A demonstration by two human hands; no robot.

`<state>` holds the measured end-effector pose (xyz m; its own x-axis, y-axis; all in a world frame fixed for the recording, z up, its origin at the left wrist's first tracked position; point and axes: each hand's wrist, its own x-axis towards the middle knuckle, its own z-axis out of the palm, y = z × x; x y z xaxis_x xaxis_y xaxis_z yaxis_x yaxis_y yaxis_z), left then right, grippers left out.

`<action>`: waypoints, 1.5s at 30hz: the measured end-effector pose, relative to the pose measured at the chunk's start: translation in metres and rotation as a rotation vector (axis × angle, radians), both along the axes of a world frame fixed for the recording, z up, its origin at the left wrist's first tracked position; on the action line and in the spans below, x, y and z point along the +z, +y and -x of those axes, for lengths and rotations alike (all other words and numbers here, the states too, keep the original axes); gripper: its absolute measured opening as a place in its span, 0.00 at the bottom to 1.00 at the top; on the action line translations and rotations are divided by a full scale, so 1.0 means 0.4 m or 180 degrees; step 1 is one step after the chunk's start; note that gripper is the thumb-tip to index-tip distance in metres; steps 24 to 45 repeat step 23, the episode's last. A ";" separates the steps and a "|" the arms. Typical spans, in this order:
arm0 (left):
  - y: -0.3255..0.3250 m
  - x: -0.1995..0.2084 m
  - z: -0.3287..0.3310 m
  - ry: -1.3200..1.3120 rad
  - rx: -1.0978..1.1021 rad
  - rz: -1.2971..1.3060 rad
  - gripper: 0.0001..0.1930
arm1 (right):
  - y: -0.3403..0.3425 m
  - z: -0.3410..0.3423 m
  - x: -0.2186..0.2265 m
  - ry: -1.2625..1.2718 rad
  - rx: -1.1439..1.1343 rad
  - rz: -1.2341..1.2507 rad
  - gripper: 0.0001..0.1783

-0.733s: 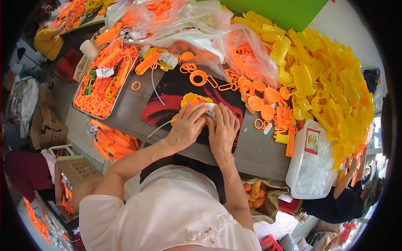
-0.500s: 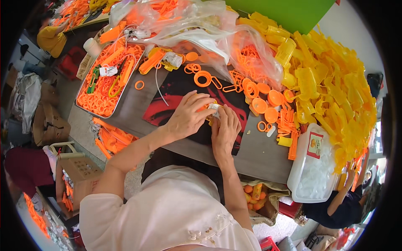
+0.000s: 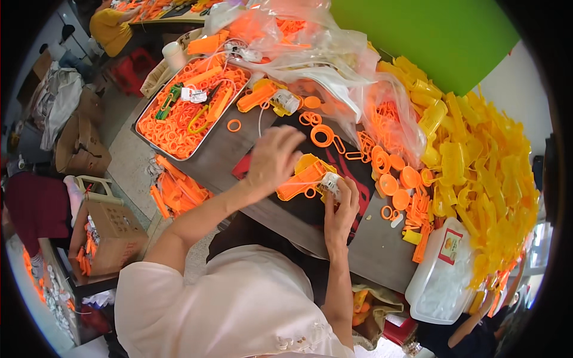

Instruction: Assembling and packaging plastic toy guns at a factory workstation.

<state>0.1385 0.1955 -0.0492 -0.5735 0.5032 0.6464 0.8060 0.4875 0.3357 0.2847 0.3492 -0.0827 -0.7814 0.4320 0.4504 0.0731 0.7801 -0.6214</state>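
An orange and yellow plastic assembly (image 3: 305, 179) with a small ring lies over the dark red-and-black mat (image 3: 286, 136). At its right end is a small whitish part (image 3: 330, 184). My right hand (image 3: 343, 209) grips that end, with thumb and fingers closed round the whitish part. Raised at the assembly's upper left is my left hand (image 3: 273, 160), apart from it. Motion smears its fingers, so I cannot make out whether they hold anything. A similar orange and yellow assembly with a clear part (image 3: 285, 102) lies beyond the mat's far edge.
At the left, a metal tray (image 3: 197, 146) holds orange rings and cutters. Clear bags (image 3: 334, 71) lie along the back. Orange caps (image 3: 388, 184) and a large yellow plastic heap (image 3: 471, 161) lie to the right, with a white tub (image 3: 427, 298). Other people work nearby.
My left hand has come away from the part both hands were holding and moved left, uncovering the orange and yellow assembly. My right hand keeps its grip. The whole view has shifted.
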 end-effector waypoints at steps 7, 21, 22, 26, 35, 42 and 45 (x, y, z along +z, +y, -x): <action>-0.081 -0.106 0.156 -0.0558 0.1173 0.0657 0.24 | -0.004 0.033 0.017 -0.0183 0.0223 0.0305 0.20; -0.104 0.019 0.227 0.0734 0.0630 -0.0160 0.22 | -0.198 0.367 0.033 0.0362 0.0196 -0.0292 0.36; -0.123 -0.026 0.218 0.0757 0.0477 -0.0032 0.24 | -0.193 0.356 0.027 0.0319 0.0362 -0.0250 0.41; -0.071 -0.018 0.227 0.0790 0.0333 -0.0128 0.24 | -0.168 0.342 -0.008 0.0421 0.0557 -0.0343 0.45; -0.071 -0.018 0.227 0.0790 0.0333 -0.0128 0.24 | -0.168 0.342 -0.008 0.0421 0.0557 -0.0343 0.45; -0.071 -0.018 0.227 0.0790 0.0333 -0.0128 0.24 | -0.168 0.342 -0.008 0.0421 0.0557 -0.0343 0.45; -0.071 -0.018 0.227 0.0790 0.0333 -0.0128 0.24 | -0.168 0.342 -0.008 0.0421 0.0557 -0.0343 0.45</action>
